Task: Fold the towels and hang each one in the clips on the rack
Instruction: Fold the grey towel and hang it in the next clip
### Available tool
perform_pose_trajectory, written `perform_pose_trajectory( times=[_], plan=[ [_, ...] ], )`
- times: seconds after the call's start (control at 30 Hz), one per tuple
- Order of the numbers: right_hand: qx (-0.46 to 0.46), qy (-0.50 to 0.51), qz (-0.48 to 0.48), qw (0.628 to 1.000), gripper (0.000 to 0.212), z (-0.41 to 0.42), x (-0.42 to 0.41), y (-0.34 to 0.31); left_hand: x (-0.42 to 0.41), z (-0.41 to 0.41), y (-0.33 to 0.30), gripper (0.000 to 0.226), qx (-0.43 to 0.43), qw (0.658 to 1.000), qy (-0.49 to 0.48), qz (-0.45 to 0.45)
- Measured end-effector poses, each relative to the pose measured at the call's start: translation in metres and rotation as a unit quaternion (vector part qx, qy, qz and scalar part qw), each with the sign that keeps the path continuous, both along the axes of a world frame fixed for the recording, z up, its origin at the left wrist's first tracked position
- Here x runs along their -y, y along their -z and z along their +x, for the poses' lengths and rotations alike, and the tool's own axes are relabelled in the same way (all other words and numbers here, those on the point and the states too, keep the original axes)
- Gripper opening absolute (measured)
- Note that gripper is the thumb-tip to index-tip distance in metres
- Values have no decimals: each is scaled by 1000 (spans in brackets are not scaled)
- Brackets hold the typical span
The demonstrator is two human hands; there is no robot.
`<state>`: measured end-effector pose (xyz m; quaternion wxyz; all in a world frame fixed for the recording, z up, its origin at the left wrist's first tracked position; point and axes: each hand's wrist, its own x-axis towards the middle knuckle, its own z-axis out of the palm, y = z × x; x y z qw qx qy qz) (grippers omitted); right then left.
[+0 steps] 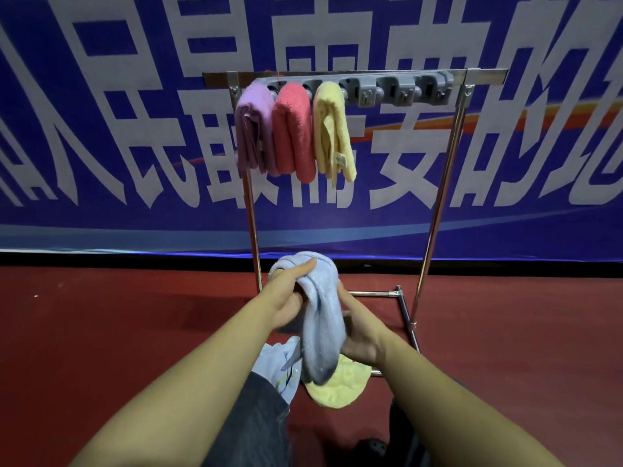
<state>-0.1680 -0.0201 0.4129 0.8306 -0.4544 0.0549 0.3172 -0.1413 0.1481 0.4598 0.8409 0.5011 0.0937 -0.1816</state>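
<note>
A pale blue towel hangs folded between my hands, low in front of the metal rack. My left hand grips its upper part, fingers wrapped over the fold. My right hand holds the towel's right side lower down, partly hidden behind the cloth. On the rack's grey clip bar three folded towels hang at the left: purple, pink-red and yellow. The clips to the right of them hold nothing.
A yellow towel and a light blue-white cloth lie on the red floor by my knees. The rack's base bars run on the floor at right. A blue banner with white characters covers the wall behind.
</note>
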Motion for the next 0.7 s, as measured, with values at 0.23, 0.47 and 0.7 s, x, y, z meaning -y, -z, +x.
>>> perform_pose_trajectory(
  times=[0.23,0.47,0.7],
  plan=[
    [-47,-76,-29,996,58,-7,7,4,0,-2,13,36,17,992,-31,121],
    [78,166,-255,949,44,8,32,11,-19,2,37,31,52,959,-23,277],
    [77,322,-308,892,41,37,75,-2,-44,10,34,51,16,972,-116,202]
  ],
)
